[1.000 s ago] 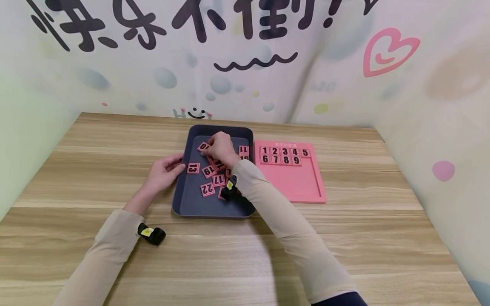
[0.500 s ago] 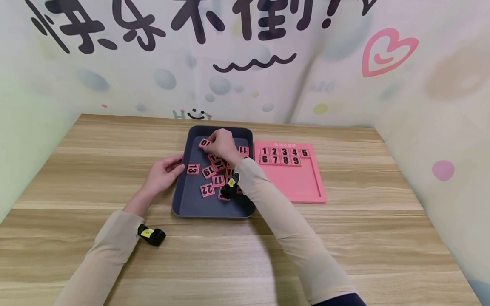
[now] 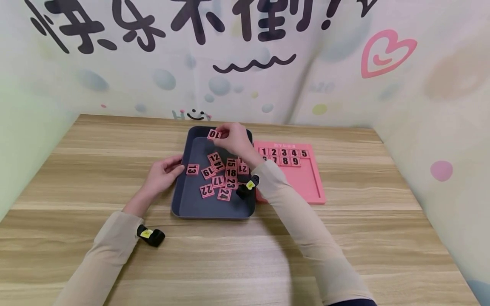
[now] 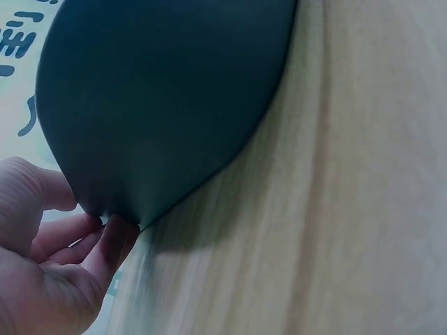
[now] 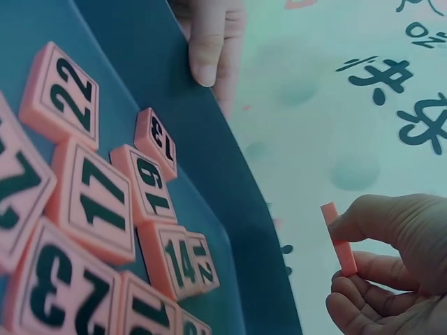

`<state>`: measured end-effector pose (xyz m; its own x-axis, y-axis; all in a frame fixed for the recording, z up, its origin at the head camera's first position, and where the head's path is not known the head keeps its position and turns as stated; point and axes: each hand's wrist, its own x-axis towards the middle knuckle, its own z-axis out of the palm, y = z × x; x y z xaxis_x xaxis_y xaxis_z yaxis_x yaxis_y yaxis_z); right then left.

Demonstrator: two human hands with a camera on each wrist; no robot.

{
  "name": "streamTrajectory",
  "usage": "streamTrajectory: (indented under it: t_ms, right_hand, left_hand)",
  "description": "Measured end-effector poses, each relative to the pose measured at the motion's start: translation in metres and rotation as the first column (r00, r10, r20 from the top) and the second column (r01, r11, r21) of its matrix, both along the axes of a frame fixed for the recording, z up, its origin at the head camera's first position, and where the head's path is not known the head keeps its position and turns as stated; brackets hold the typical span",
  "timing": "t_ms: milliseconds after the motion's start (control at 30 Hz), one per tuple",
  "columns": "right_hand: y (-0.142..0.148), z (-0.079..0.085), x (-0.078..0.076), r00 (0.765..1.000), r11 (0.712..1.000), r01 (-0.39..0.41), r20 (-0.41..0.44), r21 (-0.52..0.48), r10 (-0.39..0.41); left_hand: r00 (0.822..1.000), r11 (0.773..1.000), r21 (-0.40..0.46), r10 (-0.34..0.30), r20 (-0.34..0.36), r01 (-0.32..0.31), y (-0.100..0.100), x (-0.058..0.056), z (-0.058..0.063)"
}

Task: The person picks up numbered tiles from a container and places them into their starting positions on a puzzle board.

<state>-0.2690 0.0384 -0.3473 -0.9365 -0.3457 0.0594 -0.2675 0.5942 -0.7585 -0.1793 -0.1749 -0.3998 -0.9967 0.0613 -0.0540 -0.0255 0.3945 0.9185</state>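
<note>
My right hand (image 3: 235,139) pinches the pink number tile (image 3: 214,134) marked 10 between thumb and fingers, over the far end of the dark tray (image 3: 187,206). In the right wrist view the tile (image 5: 339,239) shows edge-on, raised past the tray's wall. My left hand (image 3: 162,175) holds the tray's left rim; in the left wrist view its thumb and fingertips (image 4: 120,236) meet at the tray's edge. Inside the tray lie several loose tiles, among them 13 (image 3: 192,169), 22 (image 3: 207,191) and 24 (image 3: 224,194). The right forearm and wrist camera cover some tiles.
Right of the tray lies a pink puzzle board (image 3: 302,182), with tiles 1 to 5 in its top row and 6 to 9 below, partly behind the right wrist. A printed wall (image 3: 134,76) stands behind the wooden table (image 3: 214,263).
My right hand has lifted tile 10 from the tray floor, moving up and to the right with it. Tiles it covered now show. The left hand stays at the rim.
</note>
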Motion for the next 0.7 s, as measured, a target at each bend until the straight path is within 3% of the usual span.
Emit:
streamTrajectory:
  t_ms: [467,700]
  right_hand:
    - [0.051,0.009,0.014,0.996,0.999,0.028,-0.083,-0.029,-0.030]
    - [0.085,0.008,0.021,0.995,0.997,0.078,-0.056,-0.005,-0.078]
  left_hand:
    - [1.000,1.000,0.004,0.005,0.010,-0.005,0.001,0.000,-0.001]
    - [1.000,1.000,-0.004,0.008,0.013,-0.008,0.001,0.000,-0.001]
